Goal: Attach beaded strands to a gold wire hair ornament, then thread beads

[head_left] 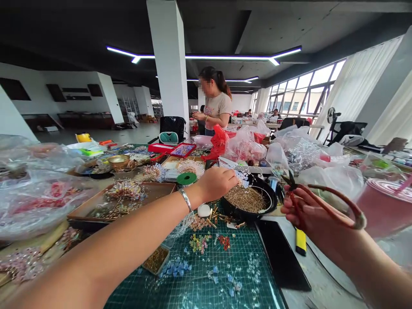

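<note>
My left hand (219,182) reaches across to the middle, its fingers pinched on a pale blue flower sprig (243,179) with thin wire and small beads. The sprig hangs over the far side of a black pan (273,195) filled with gold-coloured pins (246,199). On the right, my right hand (313,216) is closed round pliers with red handles (325,206). Their dark jaws point up and to the left, beside the pan. Whether those jaws are parted is hard to make out. Below both hands lies a green cutting mat (206,292).
Blue petals (175,267), red beads (223,242) and yellow-pink flowers (199,243) lie on the mat. A black tablet-like slab (283,255) and a yellow cutter (301,241) are on the right. A brown tray (157,189) stands left. Another person (217,101) stands beyond the table.
</note>
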`<state>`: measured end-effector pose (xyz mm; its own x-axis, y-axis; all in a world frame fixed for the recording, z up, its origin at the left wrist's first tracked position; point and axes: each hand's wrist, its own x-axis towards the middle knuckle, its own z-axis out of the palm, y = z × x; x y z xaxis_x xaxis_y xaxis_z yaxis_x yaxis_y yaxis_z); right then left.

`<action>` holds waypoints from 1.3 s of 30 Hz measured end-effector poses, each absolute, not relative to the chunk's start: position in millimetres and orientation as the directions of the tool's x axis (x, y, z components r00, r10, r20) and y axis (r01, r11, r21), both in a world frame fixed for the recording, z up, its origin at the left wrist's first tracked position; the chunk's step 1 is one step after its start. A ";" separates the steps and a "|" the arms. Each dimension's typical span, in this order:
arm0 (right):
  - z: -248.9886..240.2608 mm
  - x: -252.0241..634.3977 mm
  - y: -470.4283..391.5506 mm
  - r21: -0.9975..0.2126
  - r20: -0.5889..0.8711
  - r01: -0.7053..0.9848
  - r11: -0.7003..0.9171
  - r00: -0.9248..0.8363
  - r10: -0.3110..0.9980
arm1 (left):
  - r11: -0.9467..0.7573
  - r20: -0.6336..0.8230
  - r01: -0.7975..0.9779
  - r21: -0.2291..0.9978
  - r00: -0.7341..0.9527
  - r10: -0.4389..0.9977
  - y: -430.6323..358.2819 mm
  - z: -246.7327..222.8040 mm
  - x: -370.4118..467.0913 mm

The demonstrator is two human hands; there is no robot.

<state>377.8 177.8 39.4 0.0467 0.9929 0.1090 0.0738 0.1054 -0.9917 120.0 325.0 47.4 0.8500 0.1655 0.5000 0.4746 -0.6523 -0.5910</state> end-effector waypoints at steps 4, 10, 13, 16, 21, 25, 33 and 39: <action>45.5 369.1 179.9 -0.992 0.128 0.013 0.129 -0.048 0.991 | -0.647 0.498 0.474 -0.597 0.852 0.164 324.2 49.9 116.9; 51.0 341.2 176.6 -0.994 -0.037 0.108 -0.012 -0.227 0.973 | -0.655 0.475 0.437 -0.616 0.870 0.134 324.8 52.7 115.9; 56.8 329.0 180.6 -0.989 -0.084 0.143 -0.045 -0.286 0.955 | -0.661 0.464 0.418 -0.623 0.878 0.118 326.8 51.7 116.7; 59.6 323.8 195.0 -0.866 -0.078 0.498 0.034 -0.201 0.977 | -0.660 0.463 0.412 -0.628 0.880 0.108 329.4 49.6 117.0; 60.2 321.5 224.0 -0.437 -0.023 0.894 0.096 -0.118 0.993 | -0.652 0.448 0.382 -0.655 0.891 0.071 333.2 46.2 119.5; 63.3 318.9 234.3 -0.193 0.035 0.977 0.092 -0.087 0.996 | -0.654 0.426 0.343 -0.674 0.904 0.035 334.2 45.2 123.4; 63.0 318.6 245.4 -0.029 0.006 0.994 0.108 -0.108 0.994 | -0.680 0.391 0.305 -0.667 0.920 0.028 332.9 42.6 130.4; 61.5 320.8 242.2 0.116 0.060 0.987 0.110 -0.118 0.991 | -0.696 0.382 0.319 -0.644 0.921 0.069 333.9 41.4 134.9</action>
